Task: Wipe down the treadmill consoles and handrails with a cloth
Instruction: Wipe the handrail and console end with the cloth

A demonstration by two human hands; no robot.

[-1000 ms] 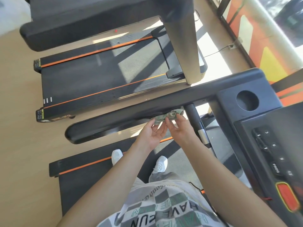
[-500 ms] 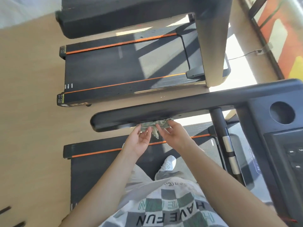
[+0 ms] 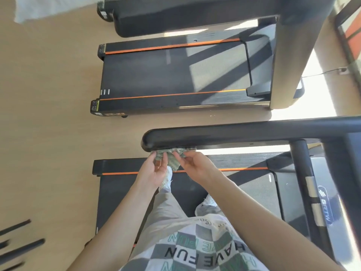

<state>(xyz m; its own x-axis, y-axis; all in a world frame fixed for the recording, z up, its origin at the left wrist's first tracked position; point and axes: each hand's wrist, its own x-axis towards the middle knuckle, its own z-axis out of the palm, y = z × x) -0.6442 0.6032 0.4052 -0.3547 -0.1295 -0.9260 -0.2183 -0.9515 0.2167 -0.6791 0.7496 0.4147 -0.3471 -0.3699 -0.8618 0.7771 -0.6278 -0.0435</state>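
Note:
A black padded handrail (image 3: 234,134) of the treadmill I stand on runs left to right across the middle. A crumpled green-grey cloth (image 3: 172,156) is pressed under the rail near its rounded left end. My left hand (image 3: 156,171) pinches the cloth's left part with its fingers. My right hand (image 3: 195,165) pinches the right part of the cloth. Both hands sit just below the rail. The console is out of view at the right edge.
A black upright post (image 3: 302,173) drops from the rail at the right. The treadmill belt (image 3: 244,190) with an orange stripe lies below my hands. A second treadmill (image 3: 175,75) stands beyond, with its own handrail (image 3: 195,18) at the top. Wood floor lies to the left.
Both hands have slid the cloth leftward along the underside of the handrail to its rounded end. The camera view has shifted left, and the console has passed out of view.

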